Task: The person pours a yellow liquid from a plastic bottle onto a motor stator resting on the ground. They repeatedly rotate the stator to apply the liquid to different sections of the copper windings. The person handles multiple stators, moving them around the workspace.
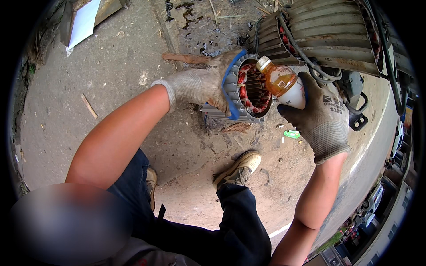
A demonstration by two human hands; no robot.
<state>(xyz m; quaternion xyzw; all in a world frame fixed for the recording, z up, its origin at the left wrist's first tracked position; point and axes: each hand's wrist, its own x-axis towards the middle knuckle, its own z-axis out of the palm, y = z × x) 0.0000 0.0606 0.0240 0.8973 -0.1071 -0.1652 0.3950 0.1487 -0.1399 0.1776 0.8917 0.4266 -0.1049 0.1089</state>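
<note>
Left hand: left hand point(202, 84) in a grey knit glove, fingers curled around the outer rim of the stator housing point(248, 91), gripping it from the left side.
Right hand: right hand point(321, 117) in a grey glove, closed around the base of a small bottle point(280, 82), holding it tilted with its cap toward the open end of the housing.
Stator housing: grey, ribbed metal shell with a blue band at its rim and reddish copper windings inside; held just above the ground, its open end facing the camera.
Bottle: clear plastic, amber liquid inside, pale cap, neck lying across the right edge of the housing opening.
Large motor: big ribbed grey motor body point(328, 35) with black cables lies just behind the housing and the right hand, crowding the upper right.
Ground: dusty concrete point(111, 75) with a wood strip point(184, 58) just behind the left hand, and a green scrap point(291, 134) beside the right wrist.
Below the hands: person's shoe point(239, 168) and dark trouser legs point(235, 221).
Far left: white sheet point(84, 22) well apart from the work.
</note>
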